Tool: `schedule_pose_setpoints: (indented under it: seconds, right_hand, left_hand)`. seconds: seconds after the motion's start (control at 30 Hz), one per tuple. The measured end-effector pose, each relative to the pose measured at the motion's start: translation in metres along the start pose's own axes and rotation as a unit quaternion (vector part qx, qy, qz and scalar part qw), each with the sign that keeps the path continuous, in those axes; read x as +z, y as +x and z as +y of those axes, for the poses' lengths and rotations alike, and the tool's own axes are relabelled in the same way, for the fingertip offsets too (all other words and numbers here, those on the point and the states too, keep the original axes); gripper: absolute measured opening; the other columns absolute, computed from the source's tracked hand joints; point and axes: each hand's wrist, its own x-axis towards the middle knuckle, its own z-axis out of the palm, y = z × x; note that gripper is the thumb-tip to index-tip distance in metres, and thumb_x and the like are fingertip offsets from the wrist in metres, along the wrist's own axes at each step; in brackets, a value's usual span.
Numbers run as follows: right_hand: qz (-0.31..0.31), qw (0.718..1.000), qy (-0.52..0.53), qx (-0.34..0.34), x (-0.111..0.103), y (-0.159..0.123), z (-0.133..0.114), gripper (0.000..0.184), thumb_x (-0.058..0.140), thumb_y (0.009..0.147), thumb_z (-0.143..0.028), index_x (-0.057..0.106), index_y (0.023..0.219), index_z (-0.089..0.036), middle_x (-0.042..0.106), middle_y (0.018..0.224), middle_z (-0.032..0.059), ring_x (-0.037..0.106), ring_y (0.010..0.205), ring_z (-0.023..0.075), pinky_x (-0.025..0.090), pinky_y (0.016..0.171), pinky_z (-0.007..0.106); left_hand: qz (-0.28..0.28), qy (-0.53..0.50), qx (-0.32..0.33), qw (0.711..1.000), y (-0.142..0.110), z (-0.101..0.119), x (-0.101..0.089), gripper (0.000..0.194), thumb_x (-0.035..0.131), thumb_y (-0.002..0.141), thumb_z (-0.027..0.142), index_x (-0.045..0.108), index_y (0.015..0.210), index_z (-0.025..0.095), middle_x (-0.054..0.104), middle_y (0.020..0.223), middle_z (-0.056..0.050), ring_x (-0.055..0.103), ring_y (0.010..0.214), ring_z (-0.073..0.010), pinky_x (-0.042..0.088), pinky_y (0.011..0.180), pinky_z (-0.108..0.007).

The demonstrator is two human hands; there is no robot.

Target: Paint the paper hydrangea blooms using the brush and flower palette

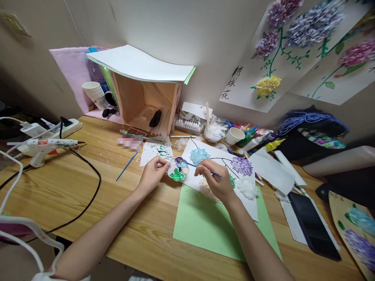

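My left hand (154, 171) pinches the edge of a small round paint palette (178, 169), whose wells hold green, purple, blue and pale paint. In my right hand (215, 177) is a thin blue paintbrush (217, 175), its tip reaching into the palette. Beneath my right hand lies a white sheet (249, 207) with dark painted stems and raised flower clusters. A light blue flower (199, 155) and a purple flower (241, 166) show fully, along with a white flower (247, 188). My right hand partly hides a cream flower (206, 189) and some green. A green sheet (211, 222) lies underneath.
A hot glue gun (43, 150) with a looping black cable stands at left. Nearby lie another blue brush (126, 166) and a paint-marked paper (154, 152). Behind are an open box (117, 97), a paper cup (235, 136) and paint bottles (254, 140). A phone (315, 224) rests at right.
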Motion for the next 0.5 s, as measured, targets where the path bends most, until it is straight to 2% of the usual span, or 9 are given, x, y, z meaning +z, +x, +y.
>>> schedule_pose_setpoints:
  seconds: [0.07,0.2,0.33,0.43,0.5]
  right_hand:
    - [-0.014,1.000,0.000,0.006,0.0003,0.0002,-0.0004,0.037,0.042,0.095,-0.028,0.054,0.061,-0.020,0.058,0.059,-0.0012,0.054,0.059,0.0110,0.041,0.061,0.024]
    - [0.019,0.999,-0.014,0.022,-0.0001,0.0006,-0.0004,0.037,0.043,0.095,-0.029,0.053,0.061,-0.020,0.057,0.060,-0.0010,0.054,0.059,0.0111,0.040,0.062,0.024]
    - [-0.023,0.999,-0.004,0.024,0.0001,0.0007,-0.0008,0.038,0.041,0.096,-0.029,0.052,0.061,-0.020,0.057,0.059,-0.0014,0.053,0.059,0.0110,0.040,0.062,0.024]
    - [0.007,1.000,-0.019,0.024,0.0013,0.0003,-0.0014,0.038,0.042,0.096,-0.030,0.050,0.059,-0.020,0.055,0.058,-0.0014,0.051,0.057,0.0109,0.039,0.061,0.024]
    - [0.006,1.000,-0.014,0.011,0.0025,0.0001,-0.0019,0.036,0.043,0.095,-0.031,0.052,0.062,-0.021,0.056,0.060,-0.0007,0.052,0.059,0.0114,0.039,0.061,0.024]
  left_hand:
    - [-0.004,-0.003,0.000,1.000,0.0004,-0.0010,-0.0002,0.037,0.072,0.066,0.049,0.053,0.072,0.017,0.062,0.060,0.003,0.060,0.055,-0.0113,0.050,0.058,-0.023]
    - [-0.011,0.000,0.002,1.000,0.0008,-0.0025,-0.0007,0.036,0.071,0.068,0.048,0.053,0.073,0.017,0.063,0.061,0.003,0.061,0.055,-0.0109,0.050,0.058,-0.023]
    - [-0.011,-0.005,-0.001,1.000,0.0009,-0.0015,-0.0005,0.037,0.072,0.066,0.049,0.053,0.073,0.017,0.064,0.061,0.003,0.061,0.055,-0.0112,0.051,0.058,-0.023]
    - [-0.014,-0.007,-0.006,1.000,0.0007,0.0006,0.0000,0.039,0.073,0.065,0.050,0.053,0.072,0.017,0.064,0.060,0.003,0.061,0.054,-0.0115,0.051,0.058,-0.024]
    - [-0.011,-0.007,-0.011,1.000,0.0006,0.0020,0.0004,0.041,0.074,0.062,0.052,0.054,0.071,0.017,0.063,0.059,0.003,0.061,0.054,-0.0117,0.051,0.058,-0.024]
